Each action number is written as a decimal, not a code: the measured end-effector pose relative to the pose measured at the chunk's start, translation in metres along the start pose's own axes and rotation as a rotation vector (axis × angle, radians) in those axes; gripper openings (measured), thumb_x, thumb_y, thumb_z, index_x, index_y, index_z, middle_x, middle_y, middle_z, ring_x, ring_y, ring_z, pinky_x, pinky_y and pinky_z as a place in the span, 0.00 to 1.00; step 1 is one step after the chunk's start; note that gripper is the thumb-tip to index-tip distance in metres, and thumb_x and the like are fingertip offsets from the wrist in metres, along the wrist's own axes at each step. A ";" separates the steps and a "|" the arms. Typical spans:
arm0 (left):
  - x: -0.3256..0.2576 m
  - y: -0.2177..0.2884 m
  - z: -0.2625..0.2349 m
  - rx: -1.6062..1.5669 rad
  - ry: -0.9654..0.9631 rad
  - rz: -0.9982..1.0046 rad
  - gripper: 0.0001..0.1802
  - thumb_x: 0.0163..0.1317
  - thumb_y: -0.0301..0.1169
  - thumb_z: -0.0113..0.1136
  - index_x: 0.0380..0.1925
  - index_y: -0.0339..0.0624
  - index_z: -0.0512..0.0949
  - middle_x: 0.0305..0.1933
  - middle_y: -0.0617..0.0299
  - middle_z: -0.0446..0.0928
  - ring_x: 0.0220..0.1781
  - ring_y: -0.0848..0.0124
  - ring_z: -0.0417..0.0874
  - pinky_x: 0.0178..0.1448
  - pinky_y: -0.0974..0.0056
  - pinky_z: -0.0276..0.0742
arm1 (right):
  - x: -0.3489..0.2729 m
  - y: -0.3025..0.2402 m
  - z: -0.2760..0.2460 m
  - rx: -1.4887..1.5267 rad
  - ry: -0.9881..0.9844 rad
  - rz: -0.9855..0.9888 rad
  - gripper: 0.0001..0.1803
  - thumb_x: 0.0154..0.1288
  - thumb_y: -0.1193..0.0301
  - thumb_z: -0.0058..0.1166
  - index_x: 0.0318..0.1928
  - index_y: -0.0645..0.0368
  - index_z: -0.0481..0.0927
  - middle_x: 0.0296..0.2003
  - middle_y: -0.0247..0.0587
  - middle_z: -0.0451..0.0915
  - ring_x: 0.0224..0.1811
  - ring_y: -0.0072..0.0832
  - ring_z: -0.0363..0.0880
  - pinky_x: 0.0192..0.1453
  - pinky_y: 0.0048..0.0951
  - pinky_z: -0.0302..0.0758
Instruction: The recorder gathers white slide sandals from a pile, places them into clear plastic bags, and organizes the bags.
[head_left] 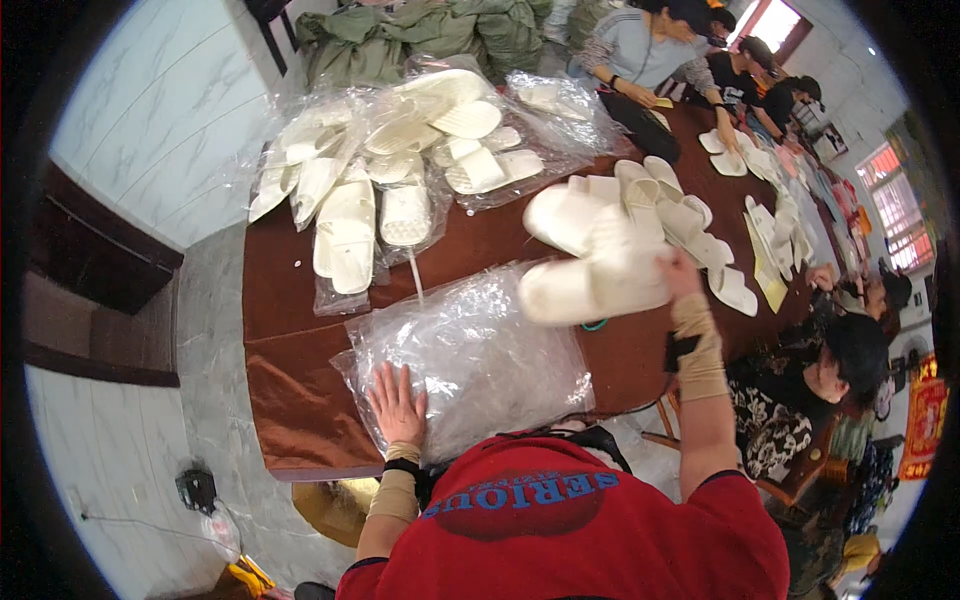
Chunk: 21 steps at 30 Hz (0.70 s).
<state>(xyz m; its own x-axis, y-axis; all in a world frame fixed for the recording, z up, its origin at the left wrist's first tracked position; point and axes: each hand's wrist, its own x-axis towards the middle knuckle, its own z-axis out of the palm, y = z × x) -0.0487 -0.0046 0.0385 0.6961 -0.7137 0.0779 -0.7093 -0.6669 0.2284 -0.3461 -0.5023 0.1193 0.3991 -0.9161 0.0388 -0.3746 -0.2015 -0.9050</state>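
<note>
My left hand (398, 403) lies flat with its fingers spread on a stack of clear plastic bags (480, 350). My right hand (681, 276) grips a pair of white slippers (605, 275) by one end, over the right edge of the bags. Motion blurs this pair a little, and my fingers are partly hidden. Just behind it are more loose white slippers (688, 222). Slippers packed in clear bags (345, 235) form a pile at the far left of the table.
A brown cloth covers the long table (290, 350). Several people sit or stand along its far and right sides, one in a grey top (645, 50) handling items. Green sacks (440, 45) stand behind the table. A dark doorway (100, 280) opens at the left.
</note>
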 end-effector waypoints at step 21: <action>0.005 -0.002 -0.006 -0.046 -0.168 -0.120 0.35 0.60 0.48 0.55 0.67 0.54 0.63 0.76 0.55 0.49 0.77 0.55 0.46 0.76 0.44 0.39 | 0.154 -0.048 0.349 -0.210 -0.304 0.011 0.28 0.57 0.62 0.62 0.57 0.55 0.73 0.47 0.42 0.79 0.43 0.31 0.80 0.44 0.32 0.77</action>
<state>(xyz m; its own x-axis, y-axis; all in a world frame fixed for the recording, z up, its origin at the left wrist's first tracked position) -0.0436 -0.0056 0.0443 0.7445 -0.6578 -0.1143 -0.6138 -0.7417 0.2703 0.0253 -0.5126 0.0207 0.6129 -0.7800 -0.1263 -0.5311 -0.2883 -0.7968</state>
